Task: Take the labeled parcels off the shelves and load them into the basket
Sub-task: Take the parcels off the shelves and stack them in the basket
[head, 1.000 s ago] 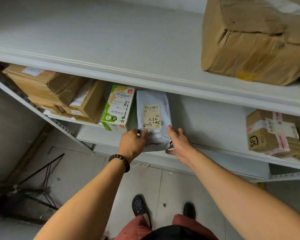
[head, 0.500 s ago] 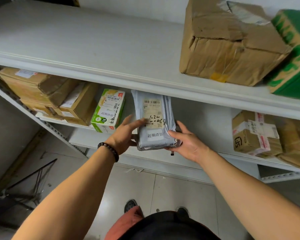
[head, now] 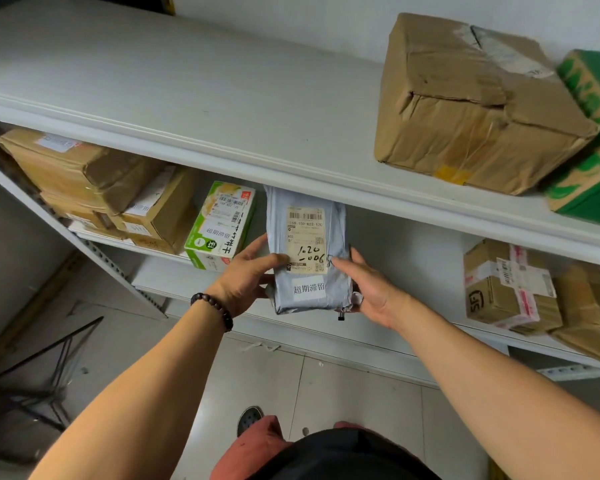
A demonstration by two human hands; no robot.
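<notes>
Grey poly mailer (head: pixel 309 296) gripped at both side edges: left hand (head: pixel 243 282) thumb on shipping label (head: pixel 305 237), right hand (head: pixel 371 292) thumb beside it, remaining fingers curled behind.

Shipping label (head: pixel 306 240) on the grey mailer (head: pixel 338 230) — the printed line reads 159-159-K02-170, with K02 below it. Handwritten in black marker: 1020 over -006, final stroke unclear. White sticker (head: pixel 309 288) beneath it: 超期滞留. Brown carton (head: pixel 499 296) at right carries an SF logo, turned sideways. Green-and-white box (head: pixel 219 233) — barcodes, print too small to read.
</notes>
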